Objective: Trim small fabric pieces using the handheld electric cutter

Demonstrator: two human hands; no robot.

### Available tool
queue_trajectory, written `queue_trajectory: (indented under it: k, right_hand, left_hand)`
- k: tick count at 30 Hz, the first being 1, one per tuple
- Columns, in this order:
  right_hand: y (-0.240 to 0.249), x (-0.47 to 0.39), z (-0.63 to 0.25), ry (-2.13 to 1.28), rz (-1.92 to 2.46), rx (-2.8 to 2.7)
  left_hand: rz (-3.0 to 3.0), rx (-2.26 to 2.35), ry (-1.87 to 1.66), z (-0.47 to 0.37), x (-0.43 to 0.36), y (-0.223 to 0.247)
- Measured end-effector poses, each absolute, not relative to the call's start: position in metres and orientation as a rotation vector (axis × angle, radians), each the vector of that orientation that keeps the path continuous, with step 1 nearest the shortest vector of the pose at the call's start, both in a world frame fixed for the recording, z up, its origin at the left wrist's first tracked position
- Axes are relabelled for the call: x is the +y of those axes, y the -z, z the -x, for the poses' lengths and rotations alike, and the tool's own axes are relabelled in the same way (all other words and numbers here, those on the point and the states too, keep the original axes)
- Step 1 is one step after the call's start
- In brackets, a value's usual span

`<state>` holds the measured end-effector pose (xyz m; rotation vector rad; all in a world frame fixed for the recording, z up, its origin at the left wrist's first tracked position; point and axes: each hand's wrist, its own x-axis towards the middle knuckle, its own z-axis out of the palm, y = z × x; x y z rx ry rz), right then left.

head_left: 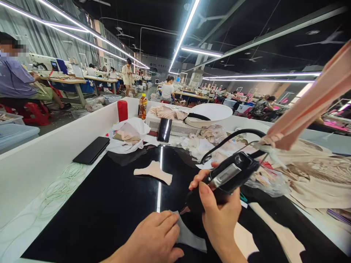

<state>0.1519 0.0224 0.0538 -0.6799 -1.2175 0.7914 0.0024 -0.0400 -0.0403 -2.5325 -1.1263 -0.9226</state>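
Note:
My right hand is wrapped round a black corded tool with a shiny metal plate on its side. The tool tilts over the black work surface, and its lower end is dark and hard to make out. A peach fabric strip runs up from the tool's upper end, out of view. My left hand lies with fingers stretched over the left end of a curved grey piece, pressing it to the surface. A pale peach cut piece rests beyond my hands.
Pale cut pieces lie at the right, below heaped beige fabric. A phone, plastic bags, a drink bottle and a white round tray stand at the back. A black flat case and green cord loops are left.

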Motion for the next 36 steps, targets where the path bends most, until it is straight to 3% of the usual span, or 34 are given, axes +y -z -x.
queue_trajectory:
  k: [36]
  right_hand:
    - [-0.048,0.027,-0.14,-0.849,0.647,-1.155]
  left_hand:
    - [2.409,-1.058,0.885,-0.005,-0.039,0.03]
